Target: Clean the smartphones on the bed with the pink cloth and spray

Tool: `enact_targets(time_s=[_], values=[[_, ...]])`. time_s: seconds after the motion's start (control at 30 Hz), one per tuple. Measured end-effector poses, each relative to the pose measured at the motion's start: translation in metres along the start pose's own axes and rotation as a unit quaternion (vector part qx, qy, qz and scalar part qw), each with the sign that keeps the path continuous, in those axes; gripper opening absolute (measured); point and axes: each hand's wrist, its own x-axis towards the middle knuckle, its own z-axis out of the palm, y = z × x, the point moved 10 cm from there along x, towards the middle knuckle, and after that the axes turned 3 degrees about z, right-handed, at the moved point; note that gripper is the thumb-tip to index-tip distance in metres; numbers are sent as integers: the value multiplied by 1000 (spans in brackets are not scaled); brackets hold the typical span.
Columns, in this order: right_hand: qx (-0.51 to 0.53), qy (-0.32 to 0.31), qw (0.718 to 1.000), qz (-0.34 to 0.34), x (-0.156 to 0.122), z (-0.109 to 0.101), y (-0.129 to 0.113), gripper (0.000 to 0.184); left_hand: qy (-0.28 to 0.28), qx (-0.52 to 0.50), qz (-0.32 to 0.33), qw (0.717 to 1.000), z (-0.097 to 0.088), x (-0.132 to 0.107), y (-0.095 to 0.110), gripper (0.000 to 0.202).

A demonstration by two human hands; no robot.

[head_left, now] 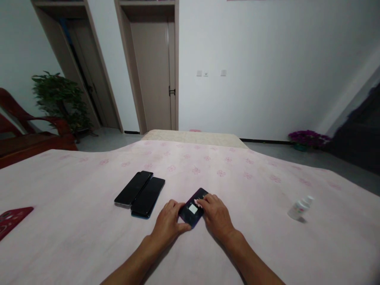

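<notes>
A dark smartphone (187,215) lies tilted on the pink flowered cloth, with a white square (192,208) showing on its upper face. My left hand (170,218) grips its near left end between thumb and fingers. Over the phone's right side, my right hand (216,213) has its fingers drawn together at a small pale bit (198,203) beside the white square. What that bit is cannot be made out. To the left lie more dark phones, one group (135,189) next to another (148,198), seemingly stacked.
A small white bottle (299,208) leans at the right on the cloth (261,245). Part of a red flat item (14,221) shows at the left edge. Beyond the table are a wooden chair (35,138), a green plant (61,99) and purple flowers (308,138).
</notes>
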Motion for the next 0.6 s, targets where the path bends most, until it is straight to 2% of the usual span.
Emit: enact_targets(time_s=[0.27,0.37,0.5,0.6], values=[[-43,27,998,42,11,-3,14,28,14,25,-12,1000,3,0,0,57],[-2,7,1000,-5,12,2,0,28,14,45,-24,999,5,0,0,58],[66,-49,991,-110,1,8,-31,27,18,67,-25,997,4,0,3,56],[61,-57,989,-126,-3,6,-30,27,19,81,-29,996,3,1,5,54]])
